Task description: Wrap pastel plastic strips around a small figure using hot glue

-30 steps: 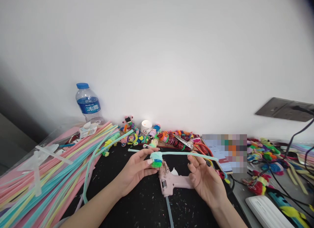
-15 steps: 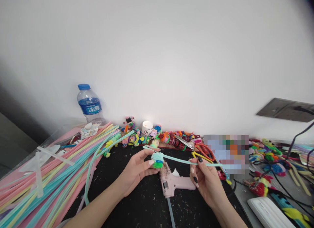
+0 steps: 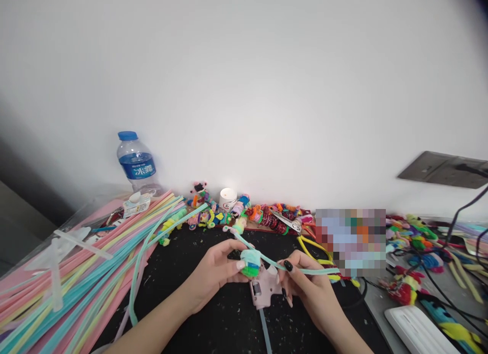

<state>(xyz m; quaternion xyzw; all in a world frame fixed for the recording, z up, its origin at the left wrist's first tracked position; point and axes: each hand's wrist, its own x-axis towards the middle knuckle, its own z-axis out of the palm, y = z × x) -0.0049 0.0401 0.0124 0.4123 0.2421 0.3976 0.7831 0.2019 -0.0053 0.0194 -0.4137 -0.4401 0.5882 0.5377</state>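
At the centre of the desk (image 3: 371,318), a flat black mat (image 3: 224,333) flecked with small pale scraps forms the working surface. Above it, the left hand (image 3: 224,266) pinches a rounded, fuzzy piece in pale aqua, blue and green (image 3: 251,261) between thumb and fingers. The right hand (image 3: 301,277) pinches a long mint-green chenille strip (image 3: 267,258) between thumb and fingertips; the strip passes along the upper edge of the piece, and whether the two are joined cannot be told. A pale pink plastic glue gun (image 3: 257,295) lies on the mat below the hands, partly hidden by them, with a translucent glue stick (image 3: 265,331) projecting from its rear.

To the left lies a bundle of pastel chenille strips (image 3: 102,262). Along the back edge are multicoloured fuzzy figures (image 3: 209,216), a white paper cup (image 3: 227,199) and scissors with silver blades (image 3: 288,223). A clear plastic bottle with blue cap and label (image 3: 138,166) stands near a plain white wall (image 3: 267,89). At right, a grey metallic socket plate (image 3: 430,170) on the wall carries a black cable (image 3: 460,210); a white rounded box (image 3: 417,328) rests on the desk.
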